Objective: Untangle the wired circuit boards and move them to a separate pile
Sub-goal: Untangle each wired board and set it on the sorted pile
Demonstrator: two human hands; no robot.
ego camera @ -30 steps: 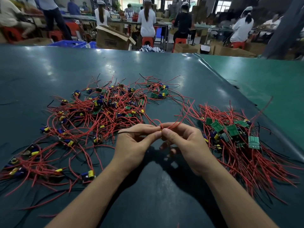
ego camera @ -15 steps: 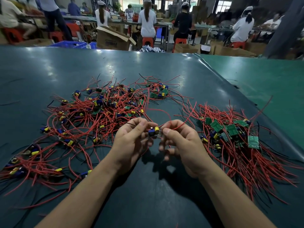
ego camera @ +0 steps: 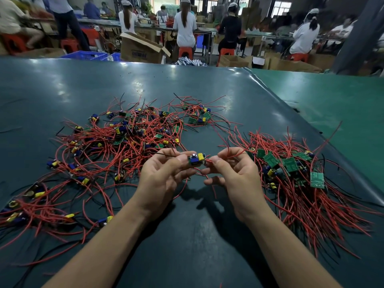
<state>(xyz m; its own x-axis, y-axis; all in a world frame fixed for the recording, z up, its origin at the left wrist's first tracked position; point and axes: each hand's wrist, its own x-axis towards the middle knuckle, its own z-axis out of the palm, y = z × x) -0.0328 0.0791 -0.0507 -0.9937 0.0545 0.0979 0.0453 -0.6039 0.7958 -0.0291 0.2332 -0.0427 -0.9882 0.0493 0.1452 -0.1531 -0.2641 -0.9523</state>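
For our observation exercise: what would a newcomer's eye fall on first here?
Two hands meet at the centre: the left hand holds a small circuit board, and the right hand pinches its red wire. A sprawling tangled pile of red-wired boards lies to the left, a tidier sorted pile to the right.

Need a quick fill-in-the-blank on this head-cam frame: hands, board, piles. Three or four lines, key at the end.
1. The left hand and right hand hold one small circuit board ____ them.
2. Most wires in the tangled pile are ____ in colour.
3. The sorted pile lies to the person's ____.
4. The table cover is dark ____.

Missing words: between; red; right; green
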